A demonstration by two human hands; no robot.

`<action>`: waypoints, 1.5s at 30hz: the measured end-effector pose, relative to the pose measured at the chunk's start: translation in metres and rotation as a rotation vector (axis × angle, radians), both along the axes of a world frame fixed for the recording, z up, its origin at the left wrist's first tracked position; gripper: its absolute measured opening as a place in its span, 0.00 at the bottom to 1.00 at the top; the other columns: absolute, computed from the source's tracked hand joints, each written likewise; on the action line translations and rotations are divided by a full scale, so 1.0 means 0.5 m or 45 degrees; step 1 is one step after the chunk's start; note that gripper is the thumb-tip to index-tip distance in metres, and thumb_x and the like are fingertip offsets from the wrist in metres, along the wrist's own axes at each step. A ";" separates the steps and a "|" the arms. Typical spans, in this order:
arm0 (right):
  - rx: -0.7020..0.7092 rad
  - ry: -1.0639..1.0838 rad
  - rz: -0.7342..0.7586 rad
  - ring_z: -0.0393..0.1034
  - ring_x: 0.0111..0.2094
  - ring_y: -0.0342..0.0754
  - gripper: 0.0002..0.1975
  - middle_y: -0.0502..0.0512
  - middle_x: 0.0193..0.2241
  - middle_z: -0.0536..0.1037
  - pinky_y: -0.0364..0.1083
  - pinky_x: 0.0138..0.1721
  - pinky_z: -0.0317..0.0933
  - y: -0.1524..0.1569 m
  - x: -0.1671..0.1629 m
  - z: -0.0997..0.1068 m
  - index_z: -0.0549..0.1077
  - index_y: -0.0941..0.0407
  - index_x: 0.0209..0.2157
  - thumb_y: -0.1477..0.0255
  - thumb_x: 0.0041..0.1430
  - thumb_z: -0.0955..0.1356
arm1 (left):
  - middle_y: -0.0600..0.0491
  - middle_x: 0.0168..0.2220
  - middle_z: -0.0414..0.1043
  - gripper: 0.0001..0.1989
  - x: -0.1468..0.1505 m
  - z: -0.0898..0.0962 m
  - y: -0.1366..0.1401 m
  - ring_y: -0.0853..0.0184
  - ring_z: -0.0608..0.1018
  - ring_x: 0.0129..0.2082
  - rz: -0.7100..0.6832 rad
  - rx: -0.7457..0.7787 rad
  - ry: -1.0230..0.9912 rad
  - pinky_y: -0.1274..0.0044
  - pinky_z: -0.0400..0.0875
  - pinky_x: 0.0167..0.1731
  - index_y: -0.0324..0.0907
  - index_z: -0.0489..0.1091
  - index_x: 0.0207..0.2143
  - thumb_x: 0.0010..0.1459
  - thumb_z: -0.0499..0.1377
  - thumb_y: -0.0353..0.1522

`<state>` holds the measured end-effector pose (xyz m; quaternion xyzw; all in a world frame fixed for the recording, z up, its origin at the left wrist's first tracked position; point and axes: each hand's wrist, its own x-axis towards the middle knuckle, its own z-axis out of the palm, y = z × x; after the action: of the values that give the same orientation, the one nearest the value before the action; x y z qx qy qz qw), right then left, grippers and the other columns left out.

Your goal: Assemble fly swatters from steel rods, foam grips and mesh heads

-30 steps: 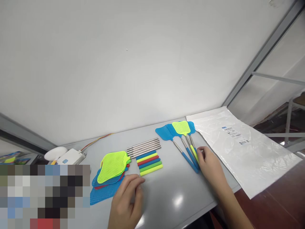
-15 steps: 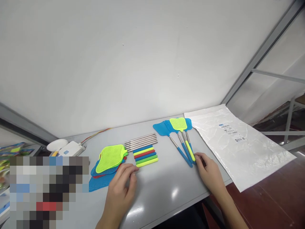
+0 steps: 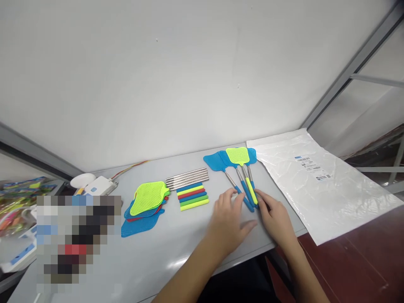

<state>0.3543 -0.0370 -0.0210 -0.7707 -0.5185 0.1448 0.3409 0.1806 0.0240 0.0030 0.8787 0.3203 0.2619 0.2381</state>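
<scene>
My left hand [image 3: 229, 221], fingers spread, reaches over the lower ends of several assembled fly swatters and is slightly blurred. It is nearest the blue handle [image 3: 244, 200] of the leftmost one. At the right side of the bunch, my right hand [image 3: 275, 216] has its curled fingers on the handle ends; the exact contact is partly hidden. The swatters overlap, with a yellow-green swatter head [image 3: 237, 155] on top of blue heads [image 3: 214, 161]. To the left lie steel telescopic rods [image 3: 187, 179], loose coloured handles [image 3: 193, 197] in a row and stacked loose swatter heads [image 3: 148, 200].
A white mailing bag [image 3: 293, 168] with a label lies at the right, hanging over the edge of the grey table [image 3: 186, 235]. On the left are a white device [image 3: 99, 187] with wires, a pixelated area, and colourful plastic packages [image 3: 19, 198]. A white wall stands behind.
My left hand has moved right, from beside the loose swatter heads to the assembled swatters, and its fingers have spread. My right hand remains at the handle ends. The view has shifted slightly.
</scene>
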 end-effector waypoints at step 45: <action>-0.143 -0.727 1.317 0.71 0.33 0.49 0.12 0.56 0.34 0.77 0.43 0.31 0.57 0.489 -0.301 0.099 0.77 0.54 0.33 0.68 0.62 0.62 | 0.48 0.48 0.66 0.06 -0.314 -0.016 0.030 0.59 0.67 0.44 0.617 0.242 0.106 0.67 0.63 0.41 0.43 0.68 0.39 0.62 0.52 0.30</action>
<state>0.2036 0.2074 0.0287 -0.4433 -0.8895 0.1063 0.0317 0.0237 0.0389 -0.0051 0.8048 0.5049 0.3037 0.0716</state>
